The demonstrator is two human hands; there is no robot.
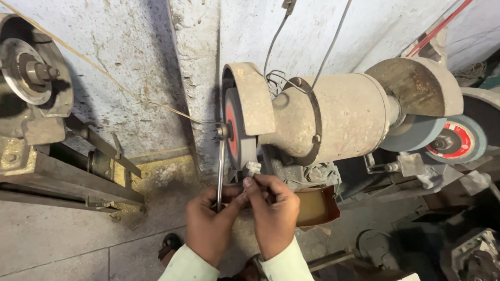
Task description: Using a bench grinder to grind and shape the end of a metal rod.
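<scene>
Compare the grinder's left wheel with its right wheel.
The left wheel stands edge-on, mostly under its rusty guard; the right wheel is turned more toward the camera and is largely exposed. Both hands, left hand and right hand, work at the left wheel; nobody is at the right wheel. Both sit on one dusty motor body.

Wheel guard (253, 99) and motor housing (333, 122) block above; wall (130, 62) behind; floor (57, 234) left seemingly open.

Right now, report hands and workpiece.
Left hand and right hand pinch a small pale piece at the grinder wheel. Metal bar stands beside left fingers.
</scene>
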